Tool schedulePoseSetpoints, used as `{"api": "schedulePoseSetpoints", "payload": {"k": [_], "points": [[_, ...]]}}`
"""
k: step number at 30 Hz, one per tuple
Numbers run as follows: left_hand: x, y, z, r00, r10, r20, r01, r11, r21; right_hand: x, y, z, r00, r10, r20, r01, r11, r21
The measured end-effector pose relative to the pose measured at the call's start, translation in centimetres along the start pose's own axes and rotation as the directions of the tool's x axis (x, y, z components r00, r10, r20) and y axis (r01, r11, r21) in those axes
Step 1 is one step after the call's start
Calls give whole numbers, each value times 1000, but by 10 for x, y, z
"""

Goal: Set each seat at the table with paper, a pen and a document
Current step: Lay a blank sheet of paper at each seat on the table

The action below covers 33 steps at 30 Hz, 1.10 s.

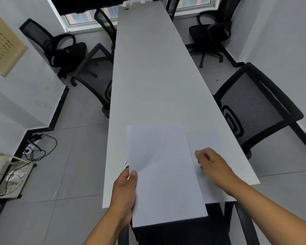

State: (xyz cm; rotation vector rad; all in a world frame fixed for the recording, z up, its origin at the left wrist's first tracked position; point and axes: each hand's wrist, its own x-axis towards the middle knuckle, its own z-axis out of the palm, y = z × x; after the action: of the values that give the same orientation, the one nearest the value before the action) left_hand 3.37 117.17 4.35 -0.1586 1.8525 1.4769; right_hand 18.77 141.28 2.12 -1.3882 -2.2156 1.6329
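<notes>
White and matte, the long narrow table (148, 76) runs away from us toward the far window (88, 16). We hold a stack of white paper (162, 174) in our left hand (125, 191), thumb on top and fingers curled under its left edge; the smooth rectangular sheets hang out past the table's near end. Our right hand (212, 161) lies with loosely bent fingers on a single sheet (207, 165) lying flat on the table just right of the stack; whether it pinches that sheet we cannot tell. Black mesh-backed chairs stand along both sides, one (254, 106) near right and one (99, 78) on the left. Tangled cables (41, 147) lie on the grey tiled floor (74, 156) at left.
</notes>
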Motion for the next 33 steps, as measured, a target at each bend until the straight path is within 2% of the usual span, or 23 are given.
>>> {"api": "schedulePoseSetpoints", "payload": {"k": [2,4,7,17,21,33], "points": [[-7,8,0,1000,19,15,-19,1000,-9,-21,-21,10,989,72,128,-91,985,144],[-14,17,-1,999,44,23,-44,999,-19,-41,-37,16,978,63,198,-113,962,250],[-27,32,-8,996,85,19,-85,996,-18,-65,-57,22,984,27,175,-92,922,376],[-70,74,-34,959,281,-41,-280,960,25,-105,-117,23,993,-118,25,103,937,333],[-90,89,-57,939,342,-17,-342,940,19,-124,-141,31,986,-166,-10,161,936,313],[-131,121,-149,898,440,-7,-440,897,-37,-210,-216,79,939,-296,-175,332,914,233]]}}
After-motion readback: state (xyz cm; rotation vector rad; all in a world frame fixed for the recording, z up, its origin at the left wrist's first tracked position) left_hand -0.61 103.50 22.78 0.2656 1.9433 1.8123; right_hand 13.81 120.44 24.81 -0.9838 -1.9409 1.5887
